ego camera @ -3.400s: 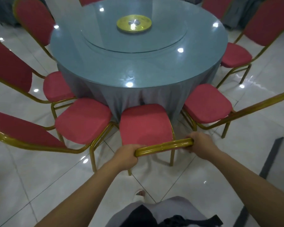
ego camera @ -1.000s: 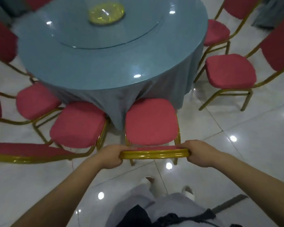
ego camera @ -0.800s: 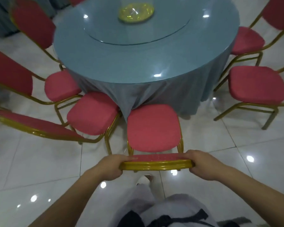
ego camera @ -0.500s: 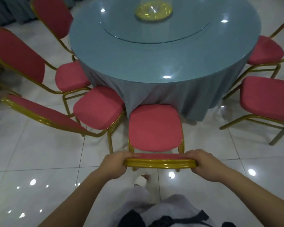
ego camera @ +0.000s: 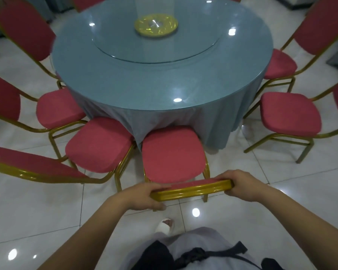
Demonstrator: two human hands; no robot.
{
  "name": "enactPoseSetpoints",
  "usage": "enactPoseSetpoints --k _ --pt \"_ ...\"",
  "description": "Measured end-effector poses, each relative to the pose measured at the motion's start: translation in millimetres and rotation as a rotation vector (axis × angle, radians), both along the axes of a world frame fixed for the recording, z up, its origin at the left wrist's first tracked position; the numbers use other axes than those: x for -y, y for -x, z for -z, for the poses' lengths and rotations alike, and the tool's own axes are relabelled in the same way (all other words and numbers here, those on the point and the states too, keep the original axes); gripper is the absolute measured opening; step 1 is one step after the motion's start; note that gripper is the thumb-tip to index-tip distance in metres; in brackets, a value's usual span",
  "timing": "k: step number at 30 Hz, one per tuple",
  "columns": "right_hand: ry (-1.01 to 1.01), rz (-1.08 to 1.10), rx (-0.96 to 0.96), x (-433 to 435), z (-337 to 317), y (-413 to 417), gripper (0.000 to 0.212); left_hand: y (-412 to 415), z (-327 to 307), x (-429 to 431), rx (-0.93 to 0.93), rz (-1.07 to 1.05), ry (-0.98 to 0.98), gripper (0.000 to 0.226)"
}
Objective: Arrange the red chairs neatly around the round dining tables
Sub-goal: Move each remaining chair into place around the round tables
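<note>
A red chair (ego camera: 173, 154) with a gold frame stands right in front of me, its seat front touching the grey-blue cloth of the round table (ego camera: 125, 88). My left hand (ego camera: 142, 193) grips the left end of its gold backrest top, and my right hand (ego camera: 240, 185) grips the right end. To its left a second red chair (ego camera: 99, 143) sits close, seat edges nearly touching. A wider gap separates the held chair from the red chair (ego camera: 290, 113) on the right.
More red chairs ring the table: two at the left (ego camera: 59, 108), one at the far right (ego camera: 279, 64). A glass turntable with a gold centre disc (ego camera: 156, 25) tops the table. Glossy white tiles (ego camera: 261, 172) lie open to my right. My foot (ego camera: 165, 228) is just behind the chair.
The held chair has shifted sideways along the table edge, away from the right-hand chair, and now stands closer to the left neighbour. Both hands kept their grip on the backrest.
</note>
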State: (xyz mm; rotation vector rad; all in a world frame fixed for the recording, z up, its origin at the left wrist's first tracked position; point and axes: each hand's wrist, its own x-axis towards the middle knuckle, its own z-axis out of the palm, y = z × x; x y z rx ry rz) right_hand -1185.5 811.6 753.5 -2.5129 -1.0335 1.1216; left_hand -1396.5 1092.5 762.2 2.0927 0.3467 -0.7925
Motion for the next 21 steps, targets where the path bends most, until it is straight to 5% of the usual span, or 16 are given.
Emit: enactPoseSetpoints --k 8,21 --pt "-0.039 0.197 0.047 12.7 -20.8 11.3 0.048 -69.3 -3.0 8.9 0.141 0.03 0.177 0.059" --pt "-0.093 0.595 0.038 152.5 -36.6 -73.3 0.054 -240.9 16.5 143.2 0.197 0.203 0.114 0.042"
